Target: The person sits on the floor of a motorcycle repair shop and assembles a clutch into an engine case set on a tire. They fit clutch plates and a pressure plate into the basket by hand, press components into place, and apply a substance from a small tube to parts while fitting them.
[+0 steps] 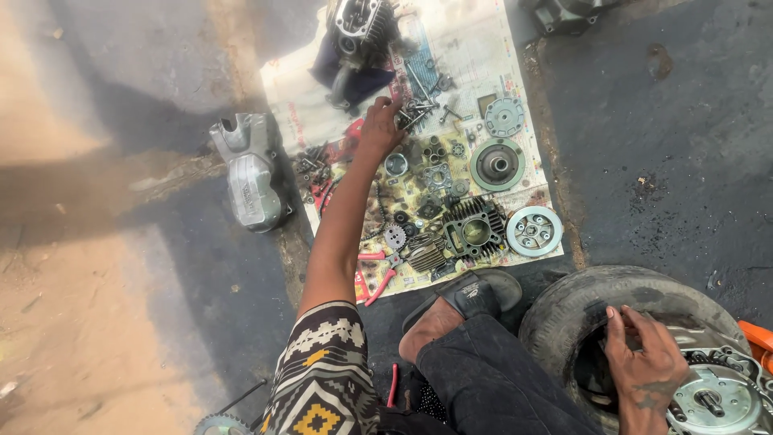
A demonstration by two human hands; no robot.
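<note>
Bolts (pixel 415 113) lie sorted on newspaper (pixel 475 48), so your left hand (pixel 378 129) reaches them, fingers curled to pinch one; your right hand (pixel 644 366) rests spread, steadying the tyre (pixel 580 306).

The paper sheet (pixel 475 48) on the floor is thin, stained and oily. The bolts (pixel 415 115) under the left hand (pixel 378 129) are dull, greasy steel. The finned cylinder (pixel 473 229) is matt grey cast metal; the round plate (pixel 534 231) looks brighter and smoother. The engine cover (pixel 250 173) is silvery, lightly scuffed metal. The tyre (pixel 564 310) by the right hand (pixel 644 366) is rough, dusty black rubber. The sleeve (pixel 322 370) is patterned woven cloth.
</note>
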